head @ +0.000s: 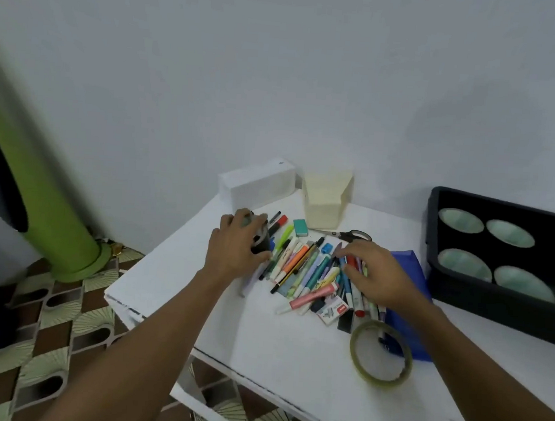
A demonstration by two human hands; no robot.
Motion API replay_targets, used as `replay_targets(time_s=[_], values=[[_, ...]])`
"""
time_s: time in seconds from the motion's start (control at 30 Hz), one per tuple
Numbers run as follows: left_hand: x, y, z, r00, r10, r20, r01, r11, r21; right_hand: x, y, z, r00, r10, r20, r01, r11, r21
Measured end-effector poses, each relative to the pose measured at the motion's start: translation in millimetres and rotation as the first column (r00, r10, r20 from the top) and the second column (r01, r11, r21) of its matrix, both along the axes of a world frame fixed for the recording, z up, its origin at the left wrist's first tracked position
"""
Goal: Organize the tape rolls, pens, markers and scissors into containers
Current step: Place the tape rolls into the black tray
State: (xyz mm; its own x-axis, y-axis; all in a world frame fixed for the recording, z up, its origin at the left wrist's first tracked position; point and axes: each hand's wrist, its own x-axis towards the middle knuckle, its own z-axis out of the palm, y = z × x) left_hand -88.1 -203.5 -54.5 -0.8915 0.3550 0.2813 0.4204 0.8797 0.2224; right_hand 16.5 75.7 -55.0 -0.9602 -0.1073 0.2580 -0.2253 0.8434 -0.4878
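Table [292, 359], white, centre and lower right of the frame: carried everything listed below.

Pile of pens and markers [311, 272], centre of the frame: lay flat and roughly parallel, fanned between the two hands, apparently spread out so each could be picked singly.

Left hand [234, 250], left of the pile: fingers curled around a dark roll [260, 242], probably tape, gripped from above at the pile's upper left edge; judged to be the item chosen first for sorting.

Right hand [376, 276], right of the pile: palm down, fingers spread and loosely bent, resting on the right-hand pens; nothing was visibly pinched, and the grasp could not be told for certain.

Scissors [350, 235], above the pile, just below the cream container: lay flat, blades pointing left, untouched.

Clear tape roll [381, 350], lower right of the pile: lay flat, overlapping the blue folder [407, 305].

White box [258, 184] and cream container [328, 197], upper centre against the wall: stood side by side, likely destinations; nothing was seen inside them.

Green eraser [300, 227], between the cream container and the pile.

Black tray [496, 258], right edge: held four pale bowls, apart from the stationery.
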Motion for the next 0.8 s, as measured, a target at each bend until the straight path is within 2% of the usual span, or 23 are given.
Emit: replay_targets(time_s=[0.07,0.13,0.23,0.33,0.4,0.57,0.8], values=[[-1.8,3.8,9.4,0.994,0.002,-0.112,0.008,0.997,0.081,16.1,5.6,-1.1,0.999,-0.046,-0.019,0.046,0.999,-0.005],[-3.7,15.9,13.7,0.985,-0.037,-0.171,0.063,0.987,0.147,45.1,10.3,-2.3,0.990,-0.133,0.049,0.133,0.991,0.002],[-1.6,48.0,13.1,0.963,-0.180,-0.202,0.217,0.960,0.177,94.5,15.6,-10.4,0.975,-0.196,0.103,0.185,0.977,0.108],[3.1,81.1,12.5,0.940,-0.278,-0.197,0.310,0.938,0.156,121.4,10.2,-16.4,0.967,-0.182,0.181,0.136,0.961,0.240],[7.6,103.6,12.1,0.922,-0.336,-0.192,0.365,0.920,0.140,131.6,7.2,-16.5,0.959,-0.185,0.215,0.125,0.957,0.263],[17.5,142.1,11.8,0.881,-0.433,-0.191,0.461,0.875,0.144,143.2,5.7,-16.0,0.971,-0.178,0.161,0.112,0.928,0.355],[23.2,159.4,13.1,0.875,-0.461,-0.146,0.482,0.854,0.193,148.6,8.0,-22.6,0.993,-0.064,0.097,0.024,0.929,0.368]])
